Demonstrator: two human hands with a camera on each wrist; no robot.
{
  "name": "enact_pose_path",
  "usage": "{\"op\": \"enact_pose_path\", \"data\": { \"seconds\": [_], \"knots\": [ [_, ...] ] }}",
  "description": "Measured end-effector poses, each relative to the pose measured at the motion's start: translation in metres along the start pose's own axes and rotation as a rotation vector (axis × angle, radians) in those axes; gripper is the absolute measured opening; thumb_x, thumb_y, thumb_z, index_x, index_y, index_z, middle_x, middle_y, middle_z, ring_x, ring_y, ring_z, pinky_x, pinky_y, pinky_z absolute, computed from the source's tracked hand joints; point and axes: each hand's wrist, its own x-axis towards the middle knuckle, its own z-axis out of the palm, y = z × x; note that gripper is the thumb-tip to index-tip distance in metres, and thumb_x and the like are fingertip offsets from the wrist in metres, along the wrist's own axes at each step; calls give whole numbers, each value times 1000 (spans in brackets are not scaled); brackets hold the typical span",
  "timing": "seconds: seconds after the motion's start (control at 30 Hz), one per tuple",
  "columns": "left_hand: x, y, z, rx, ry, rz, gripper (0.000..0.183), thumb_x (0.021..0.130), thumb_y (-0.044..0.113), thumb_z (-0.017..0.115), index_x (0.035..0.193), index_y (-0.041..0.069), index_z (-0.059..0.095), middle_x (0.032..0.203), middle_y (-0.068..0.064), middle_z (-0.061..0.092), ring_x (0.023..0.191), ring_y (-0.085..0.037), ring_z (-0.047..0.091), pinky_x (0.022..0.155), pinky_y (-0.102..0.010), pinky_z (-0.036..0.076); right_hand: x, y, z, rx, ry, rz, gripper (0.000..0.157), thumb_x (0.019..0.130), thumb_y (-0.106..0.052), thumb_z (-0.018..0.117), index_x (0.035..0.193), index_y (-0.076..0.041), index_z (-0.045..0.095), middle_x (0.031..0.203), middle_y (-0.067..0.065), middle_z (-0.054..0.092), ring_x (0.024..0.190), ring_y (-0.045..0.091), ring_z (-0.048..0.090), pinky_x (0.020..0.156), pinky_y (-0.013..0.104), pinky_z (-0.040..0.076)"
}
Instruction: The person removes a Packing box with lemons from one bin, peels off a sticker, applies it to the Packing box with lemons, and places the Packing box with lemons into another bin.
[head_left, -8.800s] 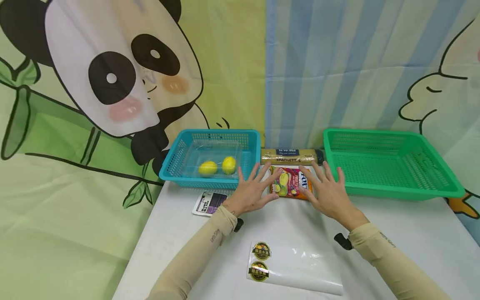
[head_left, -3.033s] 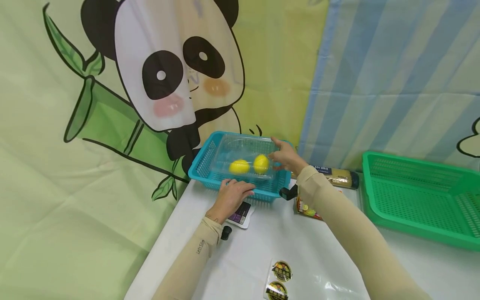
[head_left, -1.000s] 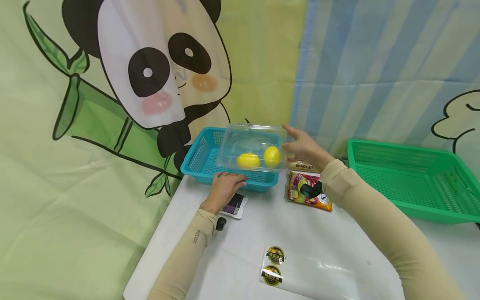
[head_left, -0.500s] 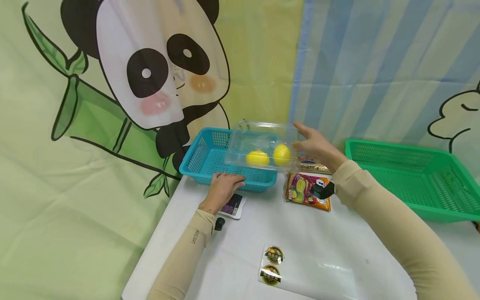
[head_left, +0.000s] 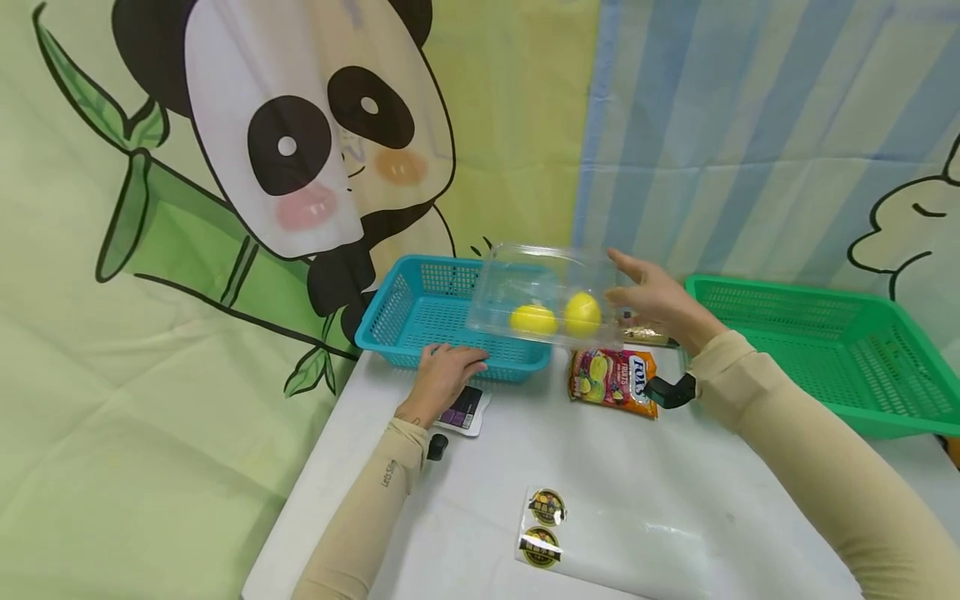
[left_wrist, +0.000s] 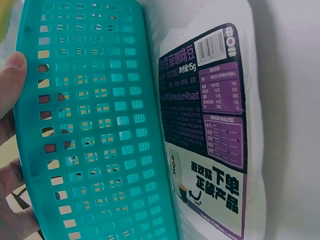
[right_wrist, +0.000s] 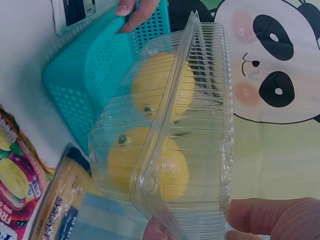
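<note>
My right hand (head_left: 660, 304) pinches the right end of a clear plastic clamshell box (head_left: 517, 279), held up over the blue basket's right side. Inside lie two yellow lemons (head_left: 533, 319). The right wrist view shows the thumb (right_wrist: 265, 215) on one face of the box, its seam flange closed. My left hand (head_left: 442, 375) grips the front rim of the blue basket (head_left: 382, 329), its fingers hooked over the edge. Close below that hand lies a coffee packet (left_wrist: 210, 125) with a purple and black label, partly covered by the hand in the head view.
A Fox's fruit candy bag (head_left: 611, 379) lies right of the blue basket, with a spaghetti pack (head_left: 648, 335) behind it, partly hidden. A green basket (head_left: 810, 342) stands to the right. A clear sheet with round stickers (head_left: 546, 506) lies in front on the white table (head_left: 405, 517).
The right hand took hold of the lemon box inside the blue basket, lifted it out and carried it rightward. The left hand went to the basket's front rim and stays there.
</note>
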Motion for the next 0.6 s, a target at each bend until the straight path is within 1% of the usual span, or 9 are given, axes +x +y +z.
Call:
{"op": "enact_pose_path", "data": {
  "seconds": [0.13, 0.27, 0.37, 0.4, 0.43, 0.53, 0.6],
  "knots": [
    [0, 0, 0, 2, -4, 0, 30, 99, 38, 60, 123, 26, 74, 119, 5, 75, 103, -24, 67, 108, -59, 37, -8, 5, -5, -27, 13, 21, 80, 105, -12, 50, 163, -37, 0, 171, 2, -8, 145, 45, 36, 96, 51, 55],
    [1, -1, 0, 3, 2, -3, 29, 98, 38, 60, 122, 27, 74, 116, 5, 76, 103, -24, 67, 109, -59, 37, -14, 11, -9, -24, 20, 26, 79, 105, -14, 50, 163, -36, 0, 171, 1, -9, 146, 44, 35, 100, 56, 52],
    [2, -1, 0, -8, 9, 1, 30, 98, 37, 61, 123, 25, 74, 116, 4, 76, 105, -25, 67, 109, -59, 36, -19, 15, -11, -34, 26, 29, 80, 106, -14, 50, 162, -37, -1, 171, 2, -10, 146, 45, 34, 100, 57, 52],
    [1, -1, 1, -8, 13, 2, 30, 98, 36, 61, 123, 25, 74, 116, 4, 76, 105, -25, 67, 109, -59, 36, -21, 17, -12, -50, 36, 33, 79, 106, -15, 50, 162, -38, -1, 171, 4, -7, 137, 45, 46, 95, 53, 56],
    [1, -1, 1, -10, 16, 3, 30, 98, 36, 61, 123, 25, 74, 116, 4, 76, 105, -25, 67, 109, -60, 36, -23, 18, -13, -59, 40, 39, 79, 106, -16, 50, 162, -39, -1, 171, 5, -7, 136, 46, 47, 93, 51, 57],
    [1, -1, 2, -17, 22, 2, 29, 98, 36, 61, 123, 26, 74, 116, 4, 76, 104, -26, 67, 109, -60, 36, -30, 21, -16, -68, 45, 52, 80, 106, -18, 51, 161, -41, -2, 171, 5, -8, 136, 46, 46, 92, 51, 57],
    [1, -1, 2, -18, 25, 2, 29, 98, 36, 61, 123, 27, 74, 115, 4, 76, 103, -25, 67, 109, -59, 36, -34, 24, -18, -65, 49, 55, 80, 106, -19, 52, 160, -42, -2, 171, 4, -10, 139, 46, 42, 93, 53, 56]
  ]
}}
